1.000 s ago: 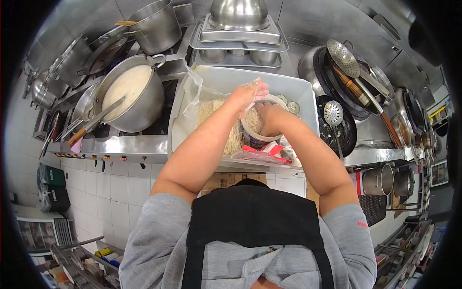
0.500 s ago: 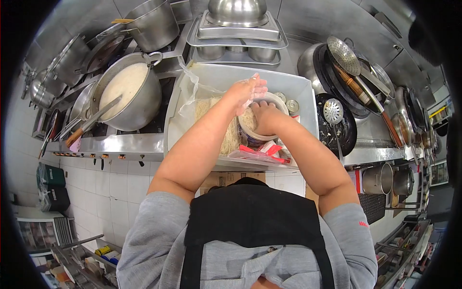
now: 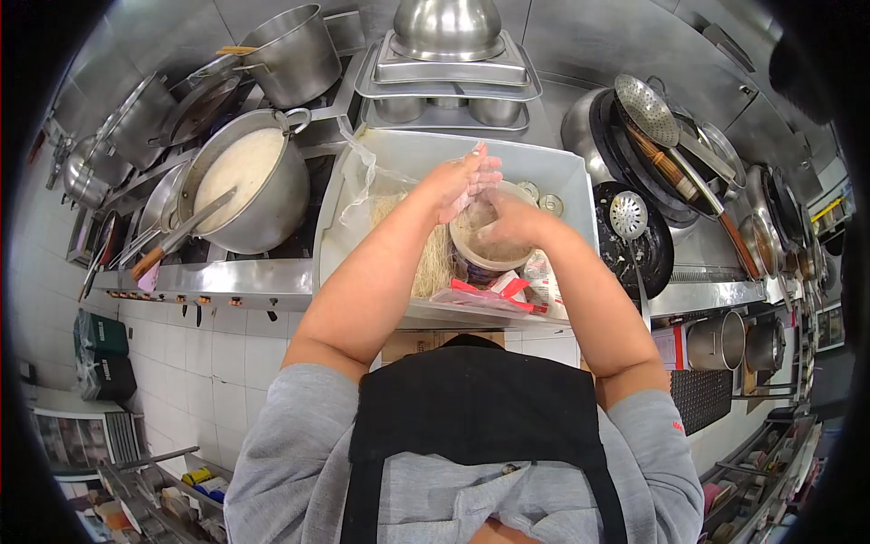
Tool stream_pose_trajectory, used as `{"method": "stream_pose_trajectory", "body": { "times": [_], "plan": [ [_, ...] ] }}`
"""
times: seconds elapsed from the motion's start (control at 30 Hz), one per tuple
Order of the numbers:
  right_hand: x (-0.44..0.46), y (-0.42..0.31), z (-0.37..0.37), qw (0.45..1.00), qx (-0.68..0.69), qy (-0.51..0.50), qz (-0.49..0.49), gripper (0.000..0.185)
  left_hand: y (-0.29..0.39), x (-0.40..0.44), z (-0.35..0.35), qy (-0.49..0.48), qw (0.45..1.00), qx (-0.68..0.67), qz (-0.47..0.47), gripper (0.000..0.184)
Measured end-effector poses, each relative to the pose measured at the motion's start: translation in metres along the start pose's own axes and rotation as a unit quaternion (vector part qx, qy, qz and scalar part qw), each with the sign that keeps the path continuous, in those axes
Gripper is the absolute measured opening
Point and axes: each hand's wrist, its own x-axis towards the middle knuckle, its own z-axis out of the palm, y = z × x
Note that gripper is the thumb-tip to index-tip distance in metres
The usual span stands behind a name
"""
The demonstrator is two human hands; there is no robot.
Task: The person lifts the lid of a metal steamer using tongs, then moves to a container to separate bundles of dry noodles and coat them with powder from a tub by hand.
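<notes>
My left hand (image 3: 464,186) is held over the rim of a round tub (image 3: 497,272), its fingers stretched out and dusted with white powder. My right hand (image 3: 509,222) is at the tub's mouth, smeared by motion, so I cannot make out whether its fingers hold anything. Pale, powdery-looking contents show inside the tub. The tub stands in a large translucent plastic bin (image 3: 535,143). Left of it, partly behind my left forearm, lie dried thin noodles (image 3: 433,263). Red-and-white packets (image 3: 494,295) lie in front of the tub, and cans (image 3: 550,205) stand behind it.
On the stove at left sits a big pot of whitish liquid (image 3: 237,172) with a wooden-handled utensil (image 3: 181,234) across its rim. Stacked trays (image 3: 444,86) stand behind the bin. A dark wok (image 3: 657,245) with a perforated ladle (image 3: 628,216) is at right.
My right hand has lifted slightly out of the tub's contents and blurs with motion. My left hand stays nearly in place, its fingers still extended. The view has shifted a little.
</notes>
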Motion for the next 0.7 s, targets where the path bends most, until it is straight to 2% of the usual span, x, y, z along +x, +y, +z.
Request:
{"method": "stream_pose_trajectory", "body": {
  "times": [0.07,0.13,0.17,0.27,0.33,0.47,0.53,0.57,0.63,0.7],
  "plan": [
    [-0.001,-0.008,0.012,1.000,0.008,0.004,0.011,0.069,0.002,0.000,0.001,-0.003,1.000,0.012,0.000,0.070],
    [-0.003,-0.021,0.023,0.995,-0.056,0.036,0.072,0.064,0.002,0.000,0.000,-0.004,1.000,0.023,0.000,0.071],
    [-0.003,-0.021,0.024,0.995,-0.055,0.034,0.073,0.064,0.003,0.000,0.000,-0.007,0.999,0.032,0.001,0.072],
    [0.002,-0.014,0.025,0.996,-0.076,0.034,0.025,0.057,0.003,0.003,-0.002,-0.013,0.999,0.030,0.004,0.073],
    [0.003,-0.006,0.024,0.998,-0.033,0.053,-0.030,0.046,0.006,-0.001,0.001,-0.011,1.000,0.017,0.008,0.073],
    [0.009,0.005,0.016,0.997,0.003,0.049,-0.061,0.042,0.008,-0.004,0.000,-0.002,1.000,-0.015,0.016,0.071],
    [0.008,0.008,0.011,0.980,-0.013,0.146,-0.132,0.036,0.009,-0.004,-0.003,-0.007,0.999,-0.029,0.033,0.070],
    [0.007,0.009,0.010,0.980,-0.014,0.143,-0.134,0.036,0.009,-0.004,-0.005,-0.010,0.998,-0.038,0.040,0.070],
    [-0.001,0.000,0.002,0.984,0.002,0.162,-0.071,0.029,0.010,-0.005,-0.007,-0.010,0.997,-0.051,0.049,0.069],
    [-0.003,-0.007,-0.004,0.984,-0.005,0.160,-0.076,0.028,0.012,-0.006,-0.007,-0.014,0.998,-0.040,0.053,0.069]
  ]
}}
